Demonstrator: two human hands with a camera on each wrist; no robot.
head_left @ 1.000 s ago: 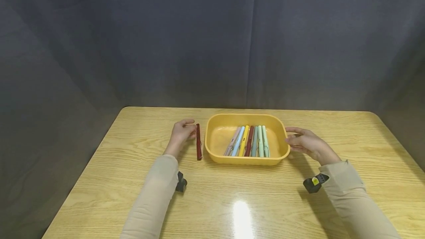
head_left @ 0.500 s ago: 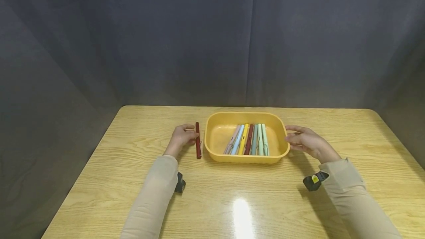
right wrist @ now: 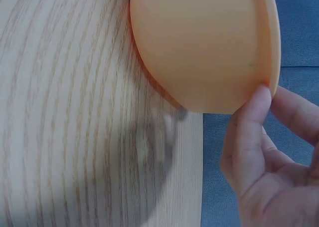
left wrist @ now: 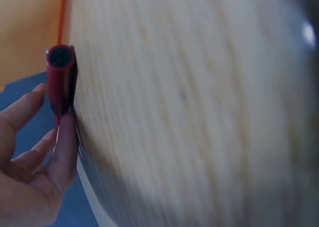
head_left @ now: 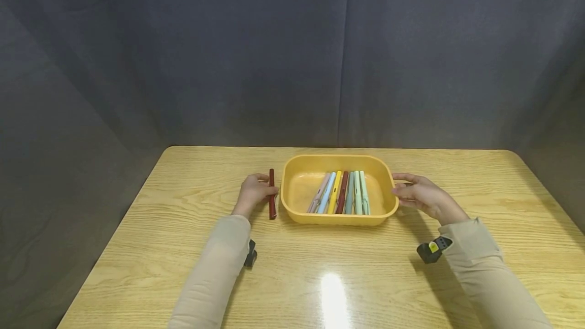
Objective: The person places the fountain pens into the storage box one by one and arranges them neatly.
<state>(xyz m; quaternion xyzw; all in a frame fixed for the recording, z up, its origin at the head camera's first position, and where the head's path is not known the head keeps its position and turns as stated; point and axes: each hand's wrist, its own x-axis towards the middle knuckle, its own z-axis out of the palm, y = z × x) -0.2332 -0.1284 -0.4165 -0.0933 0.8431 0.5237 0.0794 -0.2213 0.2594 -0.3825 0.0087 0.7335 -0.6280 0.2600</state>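
A dark red pen (head_left: pixel 271 207) lies on the table, just left of a yellow plastic tray (head_left: pixel 386 169). My left hand (head_left: pixel 256 191) is at this pen, one fingertip reaching across its middle in the head view. In the left wrist view the pen (left wrist: pixel 60 85) stands end-on beside the fingers; one fingertip meets its lower part, while another is slightly apart from it. My right hand (head_left: pixel 424 197) holds the tray's right end. The right wrist view has its fingers (right wrist: pixel 254 114) at the tray's rim corner, one against the outer wall, one behind the rim.
Inside the tray several pens stand side by side: pink (head_left: pixel 318 194), light blue (head_left: pixel 326 193), yellow (head_left: pixel 335 192), dark red (head_left: pixel 343 194), grey-green and pale green. A wooden table (head_left: pixel 292 268) carries it all, with a dark curtain (head_left: pixel 256 55) behind its far edge.
My left hand has shifted slightly right and nearer, and a fingertip now crosses the dark red pen. The right hand stays at the tray's end.
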